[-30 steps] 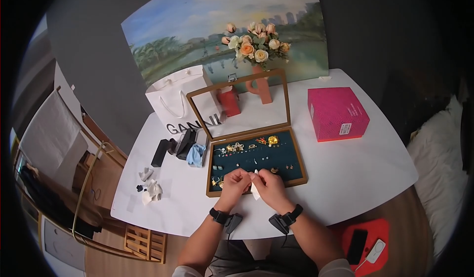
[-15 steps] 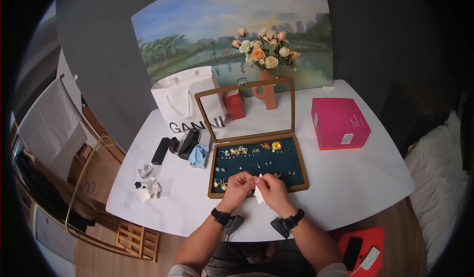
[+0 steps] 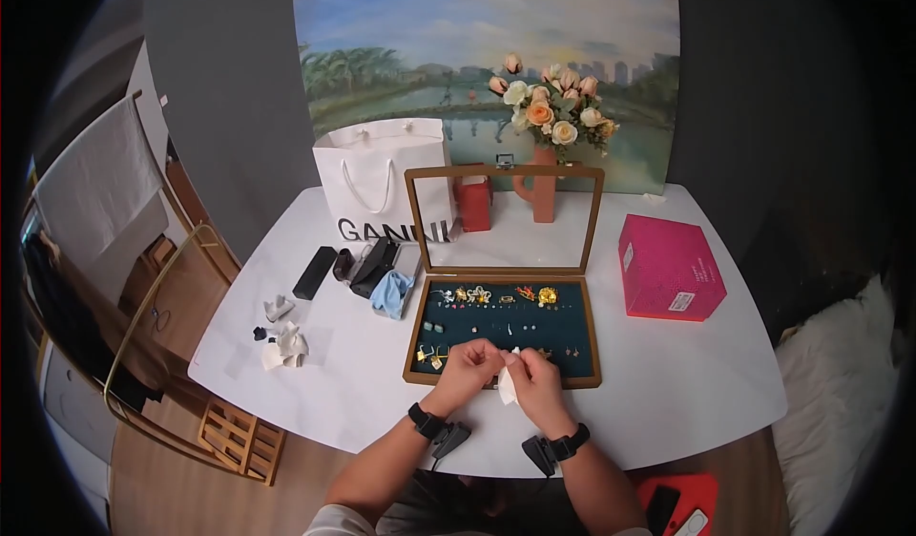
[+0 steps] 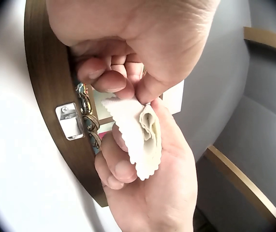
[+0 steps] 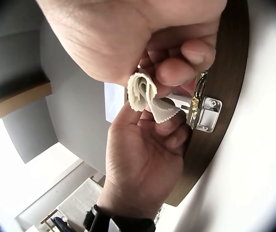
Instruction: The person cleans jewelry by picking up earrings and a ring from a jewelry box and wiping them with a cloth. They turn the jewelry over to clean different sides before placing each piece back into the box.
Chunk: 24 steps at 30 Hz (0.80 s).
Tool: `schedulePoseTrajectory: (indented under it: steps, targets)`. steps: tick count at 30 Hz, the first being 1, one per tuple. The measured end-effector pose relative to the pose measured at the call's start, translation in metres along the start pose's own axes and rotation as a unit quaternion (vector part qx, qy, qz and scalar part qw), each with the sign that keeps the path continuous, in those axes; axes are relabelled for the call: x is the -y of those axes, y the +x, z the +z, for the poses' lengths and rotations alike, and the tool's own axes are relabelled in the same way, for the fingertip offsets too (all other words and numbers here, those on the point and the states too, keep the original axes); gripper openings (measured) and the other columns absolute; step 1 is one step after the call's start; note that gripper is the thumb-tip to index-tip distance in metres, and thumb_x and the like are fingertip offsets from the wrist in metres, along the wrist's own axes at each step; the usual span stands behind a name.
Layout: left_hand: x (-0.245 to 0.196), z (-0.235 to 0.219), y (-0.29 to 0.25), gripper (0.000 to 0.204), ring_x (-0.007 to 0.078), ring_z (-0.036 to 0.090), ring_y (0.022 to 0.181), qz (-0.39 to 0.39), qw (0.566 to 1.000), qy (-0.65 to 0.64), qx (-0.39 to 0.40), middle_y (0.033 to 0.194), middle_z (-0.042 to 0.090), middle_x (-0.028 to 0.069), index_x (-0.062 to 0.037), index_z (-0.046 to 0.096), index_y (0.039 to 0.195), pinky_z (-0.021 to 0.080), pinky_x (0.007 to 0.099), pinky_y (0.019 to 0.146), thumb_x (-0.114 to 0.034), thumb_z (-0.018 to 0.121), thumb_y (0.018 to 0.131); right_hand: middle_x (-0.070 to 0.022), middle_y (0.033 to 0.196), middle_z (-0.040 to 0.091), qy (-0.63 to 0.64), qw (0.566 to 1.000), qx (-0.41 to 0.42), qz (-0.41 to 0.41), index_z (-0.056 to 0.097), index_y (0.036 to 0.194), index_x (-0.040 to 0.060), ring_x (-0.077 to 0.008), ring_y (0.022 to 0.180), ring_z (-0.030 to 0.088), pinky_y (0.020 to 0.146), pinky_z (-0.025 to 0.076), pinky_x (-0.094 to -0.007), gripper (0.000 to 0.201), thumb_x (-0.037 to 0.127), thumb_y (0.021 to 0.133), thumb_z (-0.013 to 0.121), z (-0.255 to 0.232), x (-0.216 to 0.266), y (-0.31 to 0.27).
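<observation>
Both hands meet over the front edge of a wooden jewelry case (image 3: 598,345) with its glass lid raised. Thumb and fingers of my right hand (image 3: 536,383) pinch a small white cloth (image 4: 137,140) with a zigzag-cut edge, folded over itself. Opposite, my left hand (image 3: 468,372) has its thumb and fingertip pressed together on the upper end of the cloth; anything tiny inside that pinch is hidden. Rings (image 4: 90,123) stand in the case just behind the fingers. More jewelry, including a large gold piece (image 3: 547,295), lies on the dark green lining.
Left of the case lie a blue cloth (image 3: 390,294), a black box (image 3: 314,273) and crumpled off-white cloths (image 3: 284,347). Behind stand a white paper bag (image 3: 386,173), a red box (image 3: 473,204) and a flower vase (image 3: 543,192). A pink box (image 3: 673,269) sits at right.
The head view has shifted, so the table and case appear lower and further right. Both hands stay together at the case's front edge, still holding the white cloth.
</observation>
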<state>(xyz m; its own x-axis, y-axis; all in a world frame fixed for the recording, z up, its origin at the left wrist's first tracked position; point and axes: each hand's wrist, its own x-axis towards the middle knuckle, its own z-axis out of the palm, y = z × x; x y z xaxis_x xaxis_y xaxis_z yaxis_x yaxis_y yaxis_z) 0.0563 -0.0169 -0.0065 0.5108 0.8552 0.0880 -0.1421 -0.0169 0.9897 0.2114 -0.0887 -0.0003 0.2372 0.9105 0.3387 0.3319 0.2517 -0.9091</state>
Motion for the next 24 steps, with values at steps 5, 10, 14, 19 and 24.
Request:
schedulePoseTrajectory:
  steps: [5, 10, 14, 19, 24]
  targets:
    - [-0.012, -0.001, -0.007, 0.012, 0.0018, 0.053, 0.064, -0.015, 1.0, 0.005, 0.006, 0.075, 0.063, -0.0029, -0.0026, 0.068, 0.09, 0.04, 0.02, 0.056, -0.01, 0.07, 0.099, -0.0146, 0.068, 0.063, 0.034, 0.999, -0.011, -0.014, 0.06, 0.085, 0.0, -0.0214, 0.057, 0.059, 0.055, 0.046, -0.0365, 0.031, 0.024, 0.104, 0.063, 0.006, -0.013, -0.003]
    - [-0.013, -0.007, -0.004, 0.011, -0.0006, 0.056, 0.07, 0.012, 1.0, 0.02, 0.014, 0.078, 0.067, -0.0046, -0.0016, 0.071, 0.092, 0.044, 0.0181, 0.06, -0.01, 0.072, 0.098, -0.0118, 0.068, 0.062, 0.004, 1.0, 0.003, 0.005, 0.061, 0.087, -0.0004, -0.0153, 0.058, 0.057, 0.055, 0.046, -0.0343, 0.029, 0.022, 0.105, 0.062, 0.001, -0.006, -0.001]
    - [-0.016, -0.013, -0.009, 0.014, -0.0019, 0.05, 0.066, 0.021, 0.999, 0.036, 0.009, 0.074, 0.063, -0.0072, -0.0011, 0.072, 0.087, 0.039, 0.018, 0.056, -0.01, 0.071, 0.099, -0.0058, 0.068, 0.061, 0.02, 1.0, 0.018, -0.003, 0.062, 0.09, -0.0016, -0.0091, 0.061, 0.056, 0.055, 0.045, -0.0309, 0.028, 0.021, 0.106, 0.061, 0.004, -0.007, -0.004]
    - [-0.006, -0.01, -0.011, 0.011, 0.0005, 0.055, 0.066, 0.109, 0.984, 0.138, -0.042, 0.071, 0.066, -0.0026, -0.0001, 0.074, 0.089, 0.043, 0.0212, 0.057, -0.009, 0.075, 0.094, -0.002, 0.07, 0.062, 0.037, 0.997, 0.043, 0.057, 0.063, 0.094, -0.0009, -0.0057, 0.063, 0.059, 0.052, 0.048, -0.0264, 0.025, 0.021, 0.107, 0.06, 0.003, 0.012, -0.002]
    - [-0.01, -0.005, -0.015, 0.008, 0.0085, 0.059, 0.06, 0.138, 0.968, 0.185, -0.094, 0.066, 0.064, 0.0053, -0.0023, 0.075, 0.089, 0.047, 0.0259, 0.056, -0.009, 0.077, 0.091, -0.0013, 0.073, 0.063, 0.004, 0.997, 0.031, 0.076, 0.064, 0.096, 0.0005, -0.0056, 0.063, 0.06, 0.051, 0.05, -0.0251, 0.025, 0.022, 0.107, 0.059, 0.007, 0.008, -0.003]
